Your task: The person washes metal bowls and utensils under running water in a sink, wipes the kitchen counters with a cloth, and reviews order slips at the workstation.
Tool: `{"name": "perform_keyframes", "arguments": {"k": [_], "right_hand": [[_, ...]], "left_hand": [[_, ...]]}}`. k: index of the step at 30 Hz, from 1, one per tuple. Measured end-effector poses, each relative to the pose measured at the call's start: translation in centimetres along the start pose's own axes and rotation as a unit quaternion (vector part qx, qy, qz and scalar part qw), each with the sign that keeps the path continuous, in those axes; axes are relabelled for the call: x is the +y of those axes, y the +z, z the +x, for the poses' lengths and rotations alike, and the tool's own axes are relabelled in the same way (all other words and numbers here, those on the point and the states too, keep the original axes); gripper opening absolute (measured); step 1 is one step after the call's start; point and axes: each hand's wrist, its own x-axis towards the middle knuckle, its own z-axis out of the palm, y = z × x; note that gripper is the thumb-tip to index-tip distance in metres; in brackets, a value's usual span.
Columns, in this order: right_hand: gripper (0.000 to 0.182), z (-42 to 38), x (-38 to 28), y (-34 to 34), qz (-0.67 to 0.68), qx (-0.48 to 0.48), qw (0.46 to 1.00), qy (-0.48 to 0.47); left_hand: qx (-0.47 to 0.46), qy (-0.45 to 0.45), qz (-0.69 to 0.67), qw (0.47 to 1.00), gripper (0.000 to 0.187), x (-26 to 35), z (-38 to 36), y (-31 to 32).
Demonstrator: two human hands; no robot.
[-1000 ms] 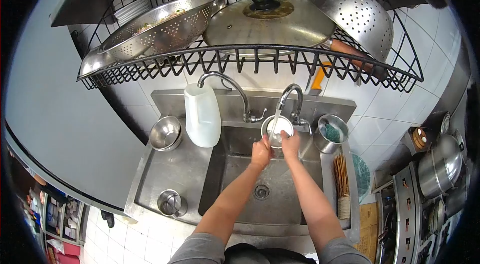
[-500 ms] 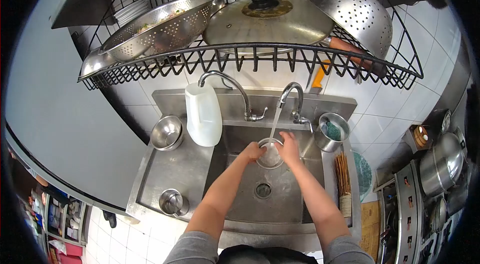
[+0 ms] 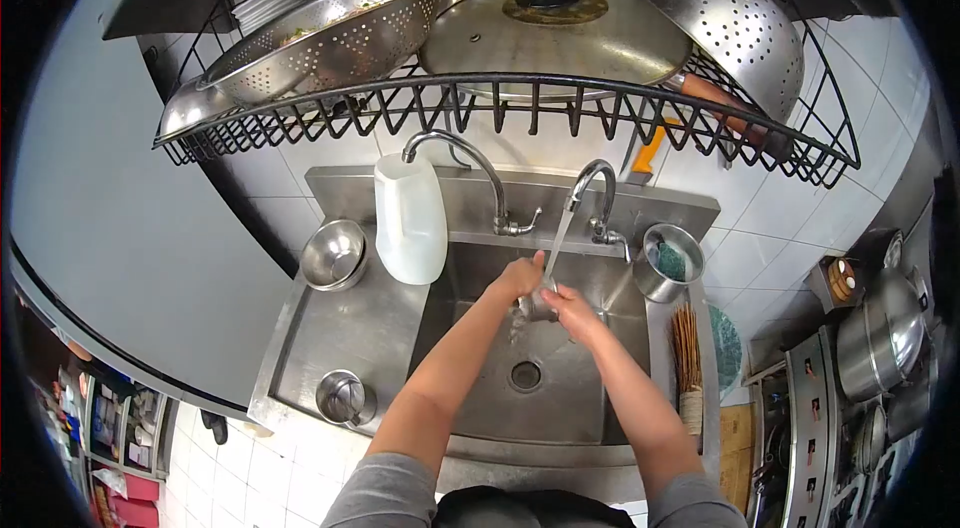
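Water runs from the right tap onto a small metal bowl held tilted over the steel sink. My left hand grips the bowl's left side, its fingers closed round the rim. On the right side my right hand pinches the bowl, with the thumb near the top. Water spills off the bowl to the lower left, above the drain. Much of the bowl is hidden by my hands and the water.
Stacked bowls, a white plastic jug and a metal cup stand left. A pot with a green scrubber and a stick brush are right. Overhead, a black rack holds colanders and a lid.
The bowl was upright under the stream with its opening up; now it is tipped and water pours off it. My hands have moved closer together, and the view has shifted slightly.
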Motion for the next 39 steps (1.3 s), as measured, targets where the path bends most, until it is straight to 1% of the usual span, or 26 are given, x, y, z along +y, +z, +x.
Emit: {"name": "perform_keyframes", "arguments": {"k": [1, 3, 4, 5, 7, 8, 9, 10, 11, 12, 13, 14, 15, 18, 19, 21, 22, 23, 24, 25, 28, 31, 34, 35, 38, 39], "right_hand": [[0.023, -1.7, -3.1, 0.9, 0.044, 0.052, 0.996, 0.052], [0.024, -0.4, -1.1, -0.4, 0.188, 0.049, 0.981, 0.025], [0.024, -0.1, -0.5, -1.2, 0.259, 0.049, 0.964, 0.008], [0.024, -0.6, -0.7, -1.6, 0.281, 0.042, 0.959, 0.021], [0.024, -2.2, -1.7, -2.0, 0.321, 0.028, 0.945, 0.048], [0.024, -2.4, -1.9, -2.1, 0.316, 0.021, 0.948, 0.042], [0.024, -2.6, -1.9, -2.1, 0.311, 0.015, 0.950, 0.039], [0.024, -2.9, -1.9, -2.0, 0.306, 0.009, 0.951, 0.035], [0.025, -3.2, -2.3, -1.9, 0.305, 0.012, 0.952, 0.020], [0.025, -3.3, -2.8, -1.6, 0.303, 0.013, 0.953, 0.005], [0.026, -3.4, -3.0, -1.4, 0.302, 0.014, 0.953, -0.012], [0.027, -3.0, -2.7, -1.6, 0.252, 0.015, 0.967, -0.009], [0.027, -2.3, -2.6, -1.8, 0.203, 0.016, 0.979, -0.008], [0.030, -1.5, -3.1, -1.7, 0.064, 0.001, 0.997, -0.030], [0.031, -1.2, -3.7, -1.4, 0.020, -0.009, 0.999, -0.040], [0.036, 0.1, -3.7, -0.9, -0.148, -0.011, 0.984, -0.098], [0.039, 0.6, -3.9, -0.5, -0.230, -0.013, 0.965, -0.126], [0.037, 0.8, -4.0, -0.1, -0.304, -0.015, 0.948, -0.097], [0.035, -0.1, -6.2, 1.5, -0.376, -0.015, 0.924, -0.069], [0.033, -0.8, -7.4, 2.5, -0.445, -0.015, 0.895, -0.039], [0.026, -1.1, -7.3, 3.2, -0.447, -0.033, 0.889, -0.095], [0.026, -1.7, -7.2, 1.9, -0.493, -0.041, 0.833, -0.249], [0.032, -1.8, -6.9, -0.9, -0.546, -0.015, 0.759, -0.354], [0.038, -1.7, -6.6, -2.1, -0.547, 0.013, 0.750, -0.371], [0.038, -2.2, -6.1, -3.8, -0.431, 0.088, 0.838, -0.321], [0.036, -1.6, -4.9, -4.5, -0.418, 0.110, 0.843, -0.319]], "left_hand": [[0.023, 0.071, 0.124, 0.990, 0.042, 1.2, -0.4, -0.3], [0.105, 0.162, 0.259, 0.946, 0.038, 2.9, -1.6, 1.6], [0.146, 0.209, 0.325, 0.911, 0.036, 3.9, -1.8, 3.1], [0.177, 0.162, 0.229, 0.943, 0.032, 1.7, 1.1, 6.3], [0.001, 0.155, 0.271, 0.950, 0.033, 3.2, 1.5, 3.1], [-0.088, 0.149, 0.289, 0.942, 0.033, 3.5, 1.9, 1.3], [-0.142, 0.098, 0.170, 0.970, 0.039, 2.4, 2.9, 0.6], [-0.195, 0.044, 0.047, 0.979, 0.045, 0.6, 4.3, 0.3], [-0.242, -0.011, -0.076, 0.967, 0.051, -0.6, 5.0, 0.1], [-0.256, -0.078, -0.200, 0.943, 0.059, -0.7, 4.1, -0.3], [-0.264, -0.144, -0.318, 0.899, 0.067, -0.3, 2.3, -0.9], [-0.266, -0.207, -0.429, 0.838, 0.076, -0.3, 1.2, -1.3], [-0.341, -0.212, -0.417, 0.816, 0.094, -0.6, 0.8, -1.6], [-0.282, -0.191, -0.436, 0.833, 0.098, 0.3, -0.2, -1.6], [-0.263, -0.204, -0.400, 0.854, 0.093, 1.2, -0.7, -2.3], [-0.225, -0.233, -0.328, 0.888, 0.084, 2.4, -1.3, -3.8], [-0.216, -0.210, -0.311, 0.902, 0.076, 1.9, -1.3, -3.8], [-0.206, -0.185, -0.293, 0.915, 0.067, 1.3, -1.0, -3.7], [-0.195, -0.159, -0.274, 0.928, 0.059, 1.0, -0.7, -3.8], [-0.140, -0.173, -0.305, 0.926, 0.035, 1.2, -1.0, -3.7], [-0.117, -0.230, -0.346, 0.902, 0.032, -0.9, -0.1, -3.0], [-0.120, -0.213, -0.454, 0.857, 0.030, -2.2, -1.7, -3.6], [-0.209, -0.242, -0.512, 0.797, 0.035, -4.8, -2.0, -4.0], [-0.210, -0.229, -0.523, 0.794, 0.036, -5.1, -2.7, -3.8], [-0.167, -0.139, -0.537, 0.815, 0.040, -5.0, -4.0, -1.8], [-0.147, -0.118, -0.514, 0.837, 0.040, -4.7, -4.0, -1.1]]}}
